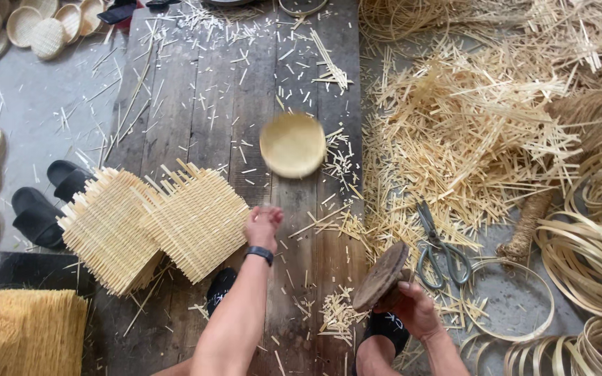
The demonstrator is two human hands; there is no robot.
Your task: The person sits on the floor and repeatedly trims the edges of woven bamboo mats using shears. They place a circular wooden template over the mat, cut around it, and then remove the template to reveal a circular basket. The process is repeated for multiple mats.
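Your left hand [264, 226] is out over the wooden boards [203, 90], and its fingers look loosely curled with nothing in them, though the hand is blurred, so you cannot be sure how they sit. Just past those fingers, farther from you and a bit to the right, is a small round woven basket [292, 145]. It is blurred too and does not touch your hand. You cannot tell if it is in the air or lying on the boards. Your right hand [412, 310] is near you on the right, and its fingers are wrapped around a dark round mold [382, 276], holding it tilted. As for the work, this one basket looks done and off the mold. More finished baskets [36, 28] sit in a heap at the far left. A lot looks left to do: a stack of flat woven mats [155, 223] lies just left of your left hand, and thin hoops [510, 299] wait at the near right. Scissors [439, 247] lie just beyond the mold, beside a big pile of strips [468, 125].
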